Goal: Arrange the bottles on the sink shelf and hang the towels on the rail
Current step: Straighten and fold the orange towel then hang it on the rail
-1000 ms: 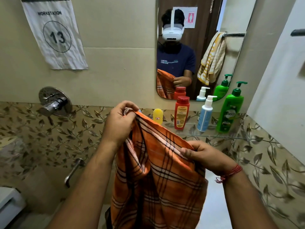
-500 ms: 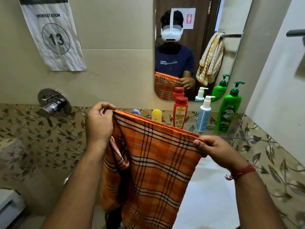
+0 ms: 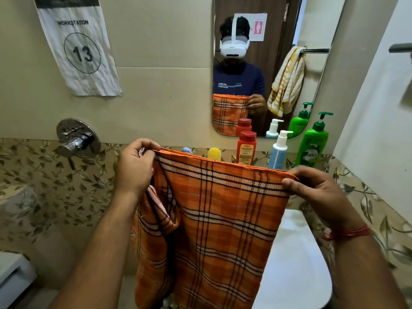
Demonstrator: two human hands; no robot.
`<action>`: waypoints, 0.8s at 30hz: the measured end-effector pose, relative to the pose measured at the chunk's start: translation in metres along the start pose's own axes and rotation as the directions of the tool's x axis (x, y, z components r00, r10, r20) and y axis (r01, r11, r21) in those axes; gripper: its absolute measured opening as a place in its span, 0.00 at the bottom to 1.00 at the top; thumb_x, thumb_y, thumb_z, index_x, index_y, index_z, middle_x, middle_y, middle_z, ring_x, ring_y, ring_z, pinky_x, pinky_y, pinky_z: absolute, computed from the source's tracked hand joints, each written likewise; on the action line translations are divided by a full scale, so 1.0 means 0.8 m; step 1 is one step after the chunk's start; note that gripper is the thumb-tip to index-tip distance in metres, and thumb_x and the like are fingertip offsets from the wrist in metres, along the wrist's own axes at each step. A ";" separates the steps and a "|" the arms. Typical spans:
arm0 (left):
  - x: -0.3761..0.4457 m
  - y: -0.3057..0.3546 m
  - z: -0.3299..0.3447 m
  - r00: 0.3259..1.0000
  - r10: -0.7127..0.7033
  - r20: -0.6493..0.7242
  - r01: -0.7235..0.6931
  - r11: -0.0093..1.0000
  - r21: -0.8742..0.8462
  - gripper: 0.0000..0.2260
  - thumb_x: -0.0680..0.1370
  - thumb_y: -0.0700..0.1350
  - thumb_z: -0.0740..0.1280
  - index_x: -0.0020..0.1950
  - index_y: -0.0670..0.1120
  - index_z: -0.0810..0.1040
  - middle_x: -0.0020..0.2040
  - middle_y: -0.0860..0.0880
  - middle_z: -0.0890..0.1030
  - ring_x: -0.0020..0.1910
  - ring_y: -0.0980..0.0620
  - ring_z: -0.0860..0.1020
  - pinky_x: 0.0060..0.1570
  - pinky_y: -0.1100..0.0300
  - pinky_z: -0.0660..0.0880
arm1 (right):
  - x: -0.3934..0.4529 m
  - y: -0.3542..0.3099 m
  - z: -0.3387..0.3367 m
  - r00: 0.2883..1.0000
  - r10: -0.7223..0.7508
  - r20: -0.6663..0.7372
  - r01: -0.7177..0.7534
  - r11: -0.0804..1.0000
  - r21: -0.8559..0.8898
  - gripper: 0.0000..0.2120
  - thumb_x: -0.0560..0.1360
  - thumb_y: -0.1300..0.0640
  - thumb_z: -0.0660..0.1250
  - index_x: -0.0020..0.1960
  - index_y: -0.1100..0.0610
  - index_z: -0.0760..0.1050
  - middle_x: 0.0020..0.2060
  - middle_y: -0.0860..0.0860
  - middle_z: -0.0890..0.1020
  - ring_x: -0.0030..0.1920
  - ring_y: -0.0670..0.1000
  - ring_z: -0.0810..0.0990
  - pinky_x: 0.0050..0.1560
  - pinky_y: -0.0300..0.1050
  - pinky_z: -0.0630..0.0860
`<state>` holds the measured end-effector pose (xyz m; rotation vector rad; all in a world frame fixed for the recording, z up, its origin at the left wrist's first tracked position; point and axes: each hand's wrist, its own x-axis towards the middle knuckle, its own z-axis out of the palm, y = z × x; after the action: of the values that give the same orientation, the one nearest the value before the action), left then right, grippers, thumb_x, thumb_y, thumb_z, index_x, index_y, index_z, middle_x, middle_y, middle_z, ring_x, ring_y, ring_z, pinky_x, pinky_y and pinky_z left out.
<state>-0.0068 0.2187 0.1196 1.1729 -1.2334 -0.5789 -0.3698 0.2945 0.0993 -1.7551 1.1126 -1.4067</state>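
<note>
An orange checked towel [image 3: 218, 219] hangs spread out in front of me. My left hand [image 3: 133, 168] pinches its top left corner and my right hand [image 3: 316, 188] pinches its top right corner. Behind the towel's upper edge, bottles stand in a row on the sink shelf: a small yellow bottle [image 3: 214, 153], a red bottle [image 3: 246, 148], a white and blue pump bottle [image 3: 278, 150] and a green pump bottle [image 3: 314, 141]. The shelf itself is hidden by the towel. The end of a metal rail [image 3: 400, 48] shows at the right edge.
A mirror [image 3: 278, 41] above the shelf reflects a yellow striped towel on a rail. A chrome tap valve [image 3: 77, 139] sticks out of the left wall under a paper sign [image 3: 78, 45]. The white sink [image 3: 294, 264] lies below the towel. A small blue thing [image 3: 186, 150] peeks above the towel.
My hands moved apart and pulled the towel's top edge straight and flat. The towel was bunched a second ago and now hangs wide.
</note>
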 end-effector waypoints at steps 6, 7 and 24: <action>-0.016 0.022 -0.006 0.934 0.032 0.355 0.010 0.994 -0.113 0.07 0.81 0.44 0.68 0.58 0.49 0.79 0.45 0.48 0.78 0.34 0.49 0.71 0.33 0.57 0.69 | -0.010 -0.061 -0.008 0.966 0.056 -0.252 0.071 0.879 0.471 0.11 0.78 0.58 0.63 0.39 0.52 0.80 0.37 0.51 0.80 0.42 0.51 0.81 0.47 0.48 0.81; -0.019 0.028 -0.007 0.918 0.037 0.395 0.012 0.992 -0.122 0.12 0.79 0.50 0.68 0.61 0.51 0.78 0.46 0.49 0.78 0.32 0.51 0.72 0.33 0.58 0.70 | -0.012 -0.082 -0.006 0.955 0.074 -0.287 0.073 0.881 0.468 0.13 0.80 0.57 0.62 0.39 0.51 0.80 0.37 0.50 0.80 0.42 0.52 0.81 0.48 0.49 0.81; -0.075 0.093 0.055 0.938 0.027 0.346 0.069 0.962 -0.263 0.30 0.70 0.71 0.50 0.54 0.52 0.79 0.42 0.46 0.76 0.35 0.57 0.77 0.35 0.62 0.75 | -0.015 -0.097 0.116 0.984 0.163 0.077 -0.180 0.905 0.386 0.17 0.74 0.55 0.66 0.48 0.72 0.78 0.59 0.54 0.81 0.64 0.54 0.79 0.59 0.54 0.78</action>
<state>-0.0825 0.2805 0.1581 0.8740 -1.3860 -0.9717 -0.2634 0.3370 0.1383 -1.3618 0.8653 -1.3647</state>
